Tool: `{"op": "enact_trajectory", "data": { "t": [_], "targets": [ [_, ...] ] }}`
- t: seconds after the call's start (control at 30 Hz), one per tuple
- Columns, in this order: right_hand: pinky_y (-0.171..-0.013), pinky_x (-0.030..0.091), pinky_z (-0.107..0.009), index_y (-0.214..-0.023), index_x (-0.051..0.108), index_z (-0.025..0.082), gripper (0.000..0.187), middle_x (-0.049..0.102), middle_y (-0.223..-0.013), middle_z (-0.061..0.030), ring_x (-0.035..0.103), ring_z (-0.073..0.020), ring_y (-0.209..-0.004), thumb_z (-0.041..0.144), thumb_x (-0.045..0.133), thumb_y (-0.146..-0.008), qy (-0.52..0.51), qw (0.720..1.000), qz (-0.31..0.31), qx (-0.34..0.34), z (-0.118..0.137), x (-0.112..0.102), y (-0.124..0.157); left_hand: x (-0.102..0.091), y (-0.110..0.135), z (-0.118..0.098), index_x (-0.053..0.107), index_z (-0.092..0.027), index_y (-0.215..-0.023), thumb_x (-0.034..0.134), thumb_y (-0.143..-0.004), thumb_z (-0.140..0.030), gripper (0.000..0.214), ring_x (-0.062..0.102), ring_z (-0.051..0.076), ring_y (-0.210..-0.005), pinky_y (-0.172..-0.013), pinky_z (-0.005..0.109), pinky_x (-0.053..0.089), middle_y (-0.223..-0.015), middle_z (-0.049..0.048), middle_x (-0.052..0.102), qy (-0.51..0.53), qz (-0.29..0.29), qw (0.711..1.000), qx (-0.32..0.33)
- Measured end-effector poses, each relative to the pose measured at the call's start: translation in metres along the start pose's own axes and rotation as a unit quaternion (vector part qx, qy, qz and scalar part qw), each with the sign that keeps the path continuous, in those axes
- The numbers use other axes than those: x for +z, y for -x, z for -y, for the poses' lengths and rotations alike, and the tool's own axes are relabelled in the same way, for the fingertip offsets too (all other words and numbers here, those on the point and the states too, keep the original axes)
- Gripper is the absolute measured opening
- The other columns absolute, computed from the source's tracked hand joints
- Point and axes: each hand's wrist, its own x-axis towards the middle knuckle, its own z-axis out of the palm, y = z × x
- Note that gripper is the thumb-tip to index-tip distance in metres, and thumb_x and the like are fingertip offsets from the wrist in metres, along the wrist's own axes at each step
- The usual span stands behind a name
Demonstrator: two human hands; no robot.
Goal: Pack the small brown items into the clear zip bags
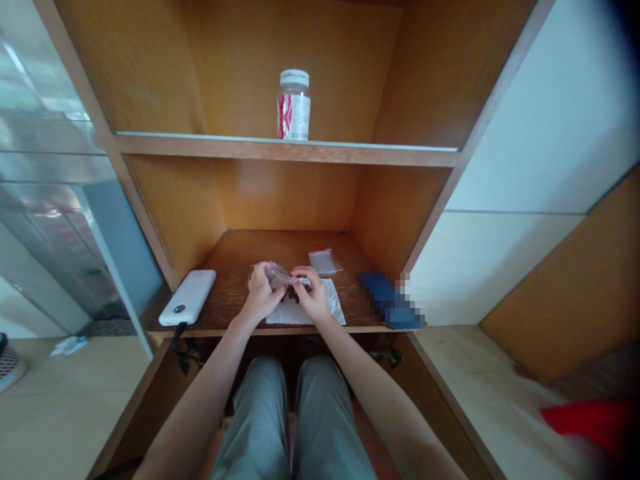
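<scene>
Right now, in the head view, the left hand (260, 297) and right hand (313, 297) pinch their fingers (298, 280) together on a crinkled clear plastic bag (278, 275) above a white paper napkin (320, 310) on the wooden shelf (225, 313) (a second clear bag (325, 261) lies flat behind, in neither hand).

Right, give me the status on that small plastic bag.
Done so far: a second clear bag lies flat behind, apparently set aside. In hand: the left hand and right hand pinch a clear bag over a white paper towel. Left: dark bits sit beneath the hands, on the towel.
</scene>
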Motion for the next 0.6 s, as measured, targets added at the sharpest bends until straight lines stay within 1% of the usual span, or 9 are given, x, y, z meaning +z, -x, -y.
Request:
{"op": "enact_trajectory", "data": {
  "t": [0.07,0.13,0.23,0.37,0.43,0.5,0.6],
  "targets": [
    [-0.078,0.044,-0.031,-0.085,0.058,0.02,0.012,0.06,-0.086,-0.0049,0.055,-0.0168,-0.085,0.027,0.05,-0.08,-0.001,1.0,-0.003,0.007,-0.001,0.0,0.001,0.0,-0.003,-0.004,0.035,-0.017,-0.108,0.063,-0.065,-0.029,0.053,0.05,0.024,-0.103,-0.089,0.042,0.036,-0.108,0.0112,0.048,0.065,-0.003,0.998,-0.007],
    [-0.077,0.044,-0.03,-0.084,0.058,0.02,0.012,0.061,-0.085,-0.0045,0.056,-0.0164,-0.084,0.028,0.049,-0.08,0.0,1.0,-0.003,0.015,0.0,0.001,0.002,-0.001,-0.004,-0.008,0.035,-0.018,-0.109,0.065,-0.064,-0.03,0.055,0.051,0.022,-0.102,-0.089,0.04,0.038,-0.108,0.0105,0.049,0.122,0.01,0.992,-0.013],
    [-0.072,0.045,-0.028,-0.082,0.058,0.019,0.015,0.061,-0.082,-0.0037,0.057,-0.0154,-0.079,0.031,0.049,-0.081,0.009,0.999,0.0,0.035,0.003,0.0,0.002,-0.004,-0.003,-0.014,0.036,-0.019,-0.109,0.067,-0.062,-0.03,0.057,0.051,0.02,-0.103,-0.09,0.038,0.038,-0.11,0.0086,0.049,0.157,0.044,0.986,-0.02],
    [-0.061,0.044,-0.024,-0.078,0.056,0.018,0.02,0.06,-0.071,-0.0022,0.056,-0.0134,-0.067,0.034,0.044,-0.083,0.016,0.998,-0.013,0.066,0.004,0.0,0.004,-0.007,-0.001,-0.017,0.036,-0.019,-0.111,0.069,-0.061,-0.03,0.061,0.052,0.02,-0.103,-0.089,0.037,0.039,-0.111,0.0084,0.05,0.206,0.062,0.976,-0.034],
    [-0.056,0.043,-0.023,-0.078,0.055,0.018,0.022,0.058,-0.066,-0.0011,0.055,-0.012,-0.059,0.036,0.042,-0.085,0.004,0.996,-0.015,0.084,0.002,0.001,0.004,-0.01,-0.001,-0.018,0.038,-0.018,-0.11,0.068,-0.062,-0.029,0.057,0.055,0.019,-0.098,-0.086,0.036,0.042,-0.107,0.0091,0.055,0.244,0.073,0.966,-0.052],
    [-0.05,0.041,-0.022,-0.081,0.053,0.019,0.023,0.056,-0.06,0.0008,0.051,-0.0103,-0.05,0.038,0.04,-0.085,-0.009,0.995,-0.011,0.102,-0.001,0.003,0.005,-0.014,-0.002,-0.018,0.043,-0.017,-0.107,0.067,-0.064,-0.03,0.051,0.058,0.019,-0.093,-0.084,0.036,0.043,-0.101,0.0092,0.059,0.259,0.091,0.959,-0.077],
    [-0.044,0.038,-0.021,-0.084,0.051,0.019,0.024,0.052,-0.054,0.0032,0.047,-0.009,-0.042,0.04,0.038,-0.086,-0.018,0.993,0.0,0.118,-0.005,0.004,0.007,-0.019,-0.001,-0.019,0.052,-0.016,-0.097,0.063,-0.067,-0.033,0.036,0.061,0.019,-0.082,-0.077,0.034,0.047,-0.092,0.0077,0.064,0.272,0.128,0.948,-0.11]
  ]
}}
